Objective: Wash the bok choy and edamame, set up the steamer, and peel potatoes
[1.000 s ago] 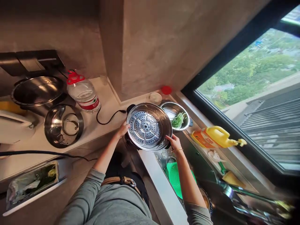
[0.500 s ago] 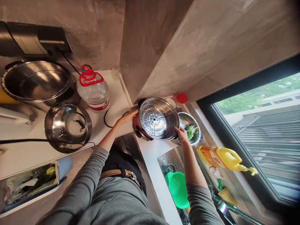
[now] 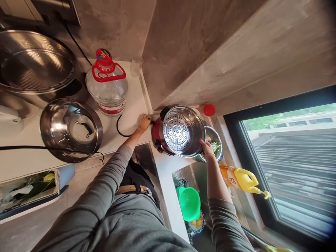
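Note:
A round steel steamer pot (image 3: 183, 131) with a perforated bottom sits tilted over a red electric cooker (image 3: 159, 136). My right hand (image 3: 207, 147) grips the steamer's right rim, thumb on the inside. Left of the cooker, my left hand (image 3: 144, 122) is closed around the end of a black power cord (image 3: 120, 130), by the cooker's side. The fingertips are small and partly hidden there. Behind the steamer and my right hand, a steel colander (image 3: 219, 134) with green vegetables (image 3: 215, 147) is partly covered.
A large water bottle (image 3: 107, 89), a steel lid (image 3: 70, 131) and a big steel pot (image 3: 36, 64) stand on the left counter. In the sink (image 3: 181, 171) are a green basket (image 3: 189, 204) and a bowl (image 3: 197, 224). A yellow detergent bottle (image 3: 240, 178) stands by the window.
My left hand has drawn back leftward from the cooker's side and its fingers have curled around the cord. My right hand keeps its hold on the steamer. The view has shifted.

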### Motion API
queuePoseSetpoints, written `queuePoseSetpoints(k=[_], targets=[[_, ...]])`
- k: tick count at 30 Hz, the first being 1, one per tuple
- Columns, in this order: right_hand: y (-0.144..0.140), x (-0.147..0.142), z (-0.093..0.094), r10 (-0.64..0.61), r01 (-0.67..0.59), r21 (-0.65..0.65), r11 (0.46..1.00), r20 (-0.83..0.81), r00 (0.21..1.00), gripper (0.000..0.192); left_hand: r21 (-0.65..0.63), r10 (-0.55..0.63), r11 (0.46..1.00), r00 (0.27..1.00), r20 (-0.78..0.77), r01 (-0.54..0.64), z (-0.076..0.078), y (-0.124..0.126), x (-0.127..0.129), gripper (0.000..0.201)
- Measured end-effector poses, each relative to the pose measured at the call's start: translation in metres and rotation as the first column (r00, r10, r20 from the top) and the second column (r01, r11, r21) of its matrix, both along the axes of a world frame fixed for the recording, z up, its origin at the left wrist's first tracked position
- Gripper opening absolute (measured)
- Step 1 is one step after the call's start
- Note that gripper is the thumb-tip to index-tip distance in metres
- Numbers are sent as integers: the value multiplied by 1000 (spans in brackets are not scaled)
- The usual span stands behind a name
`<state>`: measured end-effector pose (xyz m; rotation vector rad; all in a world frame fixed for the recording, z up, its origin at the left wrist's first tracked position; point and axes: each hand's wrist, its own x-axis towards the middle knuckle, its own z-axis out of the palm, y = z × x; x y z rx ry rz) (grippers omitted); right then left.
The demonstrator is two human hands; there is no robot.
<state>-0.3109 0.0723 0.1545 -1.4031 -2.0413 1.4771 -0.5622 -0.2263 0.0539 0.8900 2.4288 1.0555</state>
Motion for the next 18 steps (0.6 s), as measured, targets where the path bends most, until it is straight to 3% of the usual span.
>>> queuePoseSetpoints(k=[4,8,13,18], targets=[[-12,-2,-1,-157,160,-65,985,48,986,31,18,77,997,997,-1,-77,3,-19,2,27],[-29,0,-7,-252,253,-45,966,22,967,29,-17,164,986,986,-41,-165,20,-48,7,31],[-33,7,-3,-121,121,-37,992,-1,993,33,4,211,978,975,-71,-211,44,-72,9,34],[-10,-3,23,102,-89,-125,988,96,990,34,-52,143,987,979,-147,-152,55,-77,13,34]])
